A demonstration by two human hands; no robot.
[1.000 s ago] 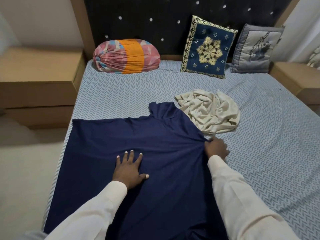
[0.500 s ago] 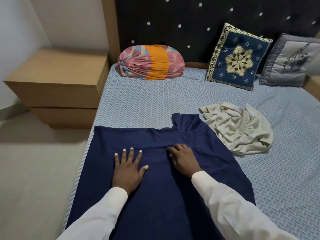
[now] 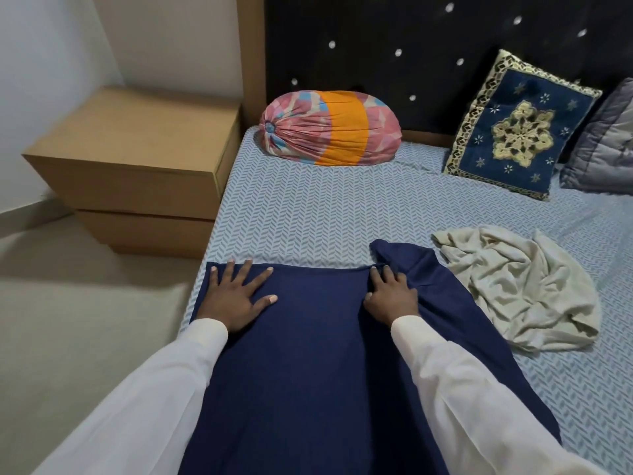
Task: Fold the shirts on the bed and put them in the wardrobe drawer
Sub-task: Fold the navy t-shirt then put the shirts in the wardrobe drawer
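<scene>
A navy blue shirt (image 3: 308,354) lies spread on the near left part of the bed (image 3: 308,214), its far edge straight and a sleeve or collar flap sticking up at the far right. My left hand (image 3: 236,296) presses flat with spread fingers on the shirt's far left corner. My right hand (image 3: 392,296) rests on the shirt near the flap, fingers lightly bent on the cloth at the far edge. A crumpled cream shirt (image 3: 520,282) lies to the right, apart from the blue one.
A pink and orange bolster (image 3: 329,128), a blue embroidered cushion (image 3: 513,132) and a grey cushion (image 3: 606,156) lean on the dark headboard. A wooden bedside cabinet (image 3: 137,166) stands left of the bed. Floor lies at the left.
Both hands slid away from me to the shirt's far edge, the left toward its far left corner. Earlier the right hand left the shirt's right side. The view shifted left.
</scene>
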